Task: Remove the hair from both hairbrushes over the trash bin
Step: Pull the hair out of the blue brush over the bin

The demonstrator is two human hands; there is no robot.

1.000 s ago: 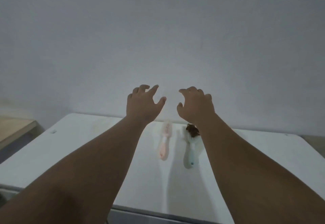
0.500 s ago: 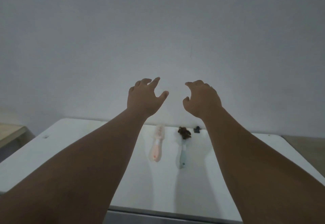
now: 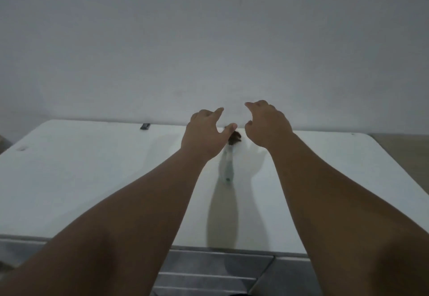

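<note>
two empty hands, left hand [image 3: 204, 136] and right hand [image 3: 267, 125], fingers spread, above one hairbrush [image 3: 228, 165] with one hair clump [image 3: 235, 138] on the surface [image 3: 92, 168].

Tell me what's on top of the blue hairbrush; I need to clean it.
A dark brown hair clump sits on the blue hairbrush head; the left hand covers part of it.

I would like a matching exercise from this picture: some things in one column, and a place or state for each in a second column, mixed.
Things:
1. left hand
2. right hand
3. blue hairbrush
4. clump of hair
5. small dark object

Places or states:
A. at the table's far edge, left of both hands
B. lies on the white table between the forearms
C. open, empty, on the left
D. brown, on the brush's head
E. open, empty, on the right

Pairs: 1-C, 2-E, 3-B, 4-D, 5-A
</note>
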